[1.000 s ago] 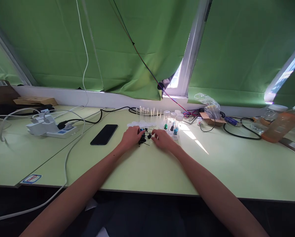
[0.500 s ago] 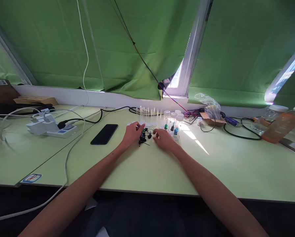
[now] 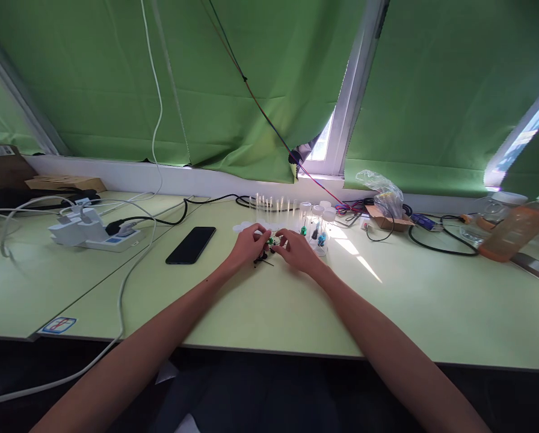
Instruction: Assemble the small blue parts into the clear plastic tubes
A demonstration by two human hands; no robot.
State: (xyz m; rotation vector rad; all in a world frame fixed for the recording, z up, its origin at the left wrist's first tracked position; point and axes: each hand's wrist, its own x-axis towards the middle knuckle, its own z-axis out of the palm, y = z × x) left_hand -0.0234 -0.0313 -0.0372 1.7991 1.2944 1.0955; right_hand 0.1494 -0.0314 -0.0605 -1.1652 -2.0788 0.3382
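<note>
My left hand (image 3: 250, 243) is over the middle of the table, thumb and fingertips pinched on a small green part (image 3: 270, 241). Facing it from the right, my right hand (image 3: 298, 250) has its thumb and forefinger curled together close to that part; whatever they grip is too small to make out. Below the fingertips lies a little pile of black parts (image 3: 263, 257), some with thin pins, partly hidden by my hands. Behind my right hand stand clear capped tubes (image 3: 315, 222) with green, black and blue pieces inside. A row of open clear tubes (image 3: 274, 210) stands behind both hands.
A black phone (image 3: 190, 245) lies left of my hands. Farther left sits a white power strip (image 3: 116, 239) with plugs and cables. White round caps (image 3: 239, 227) lie behind my left hand. At the right are a small cardboard box (image 3: 389, 220) with a plastic bag and an orange-tinted bottle (image 3: 515, 231).
Both hands have come closer together above the black parts. My left hand has shifted right with the green part at its fingertips, and my right fingers have moved toward it.
</note>
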